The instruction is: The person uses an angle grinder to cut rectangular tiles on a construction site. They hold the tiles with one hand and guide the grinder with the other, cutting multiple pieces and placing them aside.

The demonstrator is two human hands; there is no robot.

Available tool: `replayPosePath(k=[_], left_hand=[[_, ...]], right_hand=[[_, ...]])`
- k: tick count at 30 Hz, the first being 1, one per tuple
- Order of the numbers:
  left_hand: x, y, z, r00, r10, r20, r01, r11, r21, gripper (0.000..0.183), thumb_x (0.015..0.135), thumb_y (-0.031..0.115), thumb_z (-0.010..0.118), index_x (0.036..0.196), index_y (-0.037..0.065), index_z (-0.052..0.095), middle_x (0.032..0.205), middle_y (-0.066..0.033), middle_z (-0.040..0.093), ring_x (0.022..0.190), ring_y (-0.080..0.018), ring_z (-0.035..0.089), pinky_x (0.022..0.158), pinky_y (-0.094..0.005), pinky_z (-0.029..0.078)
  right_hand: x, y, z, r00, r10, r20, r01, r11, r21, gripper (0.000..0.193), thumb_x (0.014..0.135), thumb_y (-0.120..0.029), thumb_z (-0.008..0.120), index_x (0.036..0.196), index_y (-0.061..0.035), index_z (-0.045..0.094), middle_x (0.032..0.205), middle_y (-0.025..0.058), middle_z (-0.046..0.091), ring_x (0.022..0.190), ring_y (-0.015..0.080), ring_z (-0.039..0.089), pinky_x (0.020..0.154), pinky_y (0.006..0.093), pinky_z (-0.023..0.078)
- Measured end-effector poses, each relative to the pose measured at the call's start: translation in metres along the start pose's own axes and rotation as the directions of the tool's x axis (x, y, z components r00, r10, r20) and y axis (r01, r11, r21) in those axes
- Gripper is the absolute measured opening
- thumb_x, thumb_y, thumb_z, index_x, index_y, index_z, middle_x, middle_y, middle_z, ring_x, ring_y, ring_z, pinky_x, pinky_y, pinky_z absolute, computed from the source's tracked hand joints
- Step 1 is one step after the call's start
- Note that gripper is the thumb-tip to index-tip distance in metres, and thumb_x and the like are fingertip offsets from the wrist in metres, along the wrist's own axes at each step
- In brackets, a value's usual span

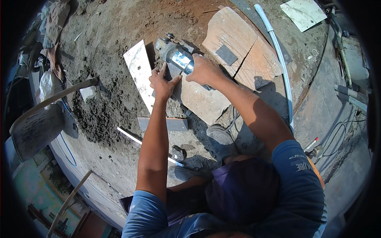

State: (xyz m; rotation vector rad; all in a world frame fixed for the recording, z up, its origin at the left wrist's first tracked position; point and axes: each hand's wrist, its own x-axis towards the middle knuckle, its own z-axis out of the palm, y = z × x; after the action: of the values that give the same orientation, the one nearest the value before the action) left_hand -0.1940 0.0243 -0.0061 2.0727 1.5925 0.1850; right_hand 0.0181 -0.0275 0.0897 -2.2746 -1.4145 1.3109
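Note:
My right hand point(206, 71) is wrapped around the body of an angle grinder point(180, 58), whose head points to the far left. Its disc is hard to make out. My left hand point(161, 83) lies with thumb and fingers spread on a grey tile piece point(174, 70), just on the near side of the grinder. Under and beside the hands is a flat stone slab point(204, 102). A long white tile point(137, 67) lies left of my left hand. Nearer to me is a dark grey rectangular tile point(170, 124).
Cracked stone slabs point(232, 29) lie at the far right, with a small dark tile point(226, 54) on top. White pipes point(281, 65) run alongside them. On the left are a shovel point(37, 129) and wet mortar point(97, 115). A cable loops near my shoe point(220, 139).

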Motion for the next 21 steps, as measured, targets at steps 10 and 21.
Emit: replayPosePath(k=[10, 21], left_hand=[[0.0, 0.003, -0.002, 1.0, 0.004, 0.005, -0.004, 1.0, -0.005, 0.092, 0.068, 0.053, 0.09, 0.147, 0.021, 0.058, 0.133, -0.0154, 0.05, 0.124, -0.0377, 0.046, 0.106, -0.0536, 0.036], [-0.002, 0.011, -0.007, 0.999, -0.018, 0.03, 0.017, 1.0, 0.024, 0.089, 0.071, 0.052, 0.089, 0.147, 0.017, 0.058, 0.132, -0.0171, 0.051, 0.124, -0.0365, 0.047, 0.109, -0.051, 0.036]], right_hand=[[0.0, 0.002, 0.002, 1.0, 0.013, 0.005, -0.013, 1.0, -0.008, 0.072, 0.073, -0.034, 0.08, 0.132, -0.0008, 0.054, 0.132, 0.021, 0.063, 0.126, 0.0379, 0.06, 0.106, 0.0463, 0.05], [-0.002, 0.004, -0.001, 1.0, 0.023, 0.02, -0.023, 1.0, -0.004, 0.071, 0.071, -0.035, 0.082, 0.128, -0.0007, 0.056, 0.13, 0.0225, 0.064, 0.124, 0.0395, 0.061, 0.105, 0.0463, 0.05]])
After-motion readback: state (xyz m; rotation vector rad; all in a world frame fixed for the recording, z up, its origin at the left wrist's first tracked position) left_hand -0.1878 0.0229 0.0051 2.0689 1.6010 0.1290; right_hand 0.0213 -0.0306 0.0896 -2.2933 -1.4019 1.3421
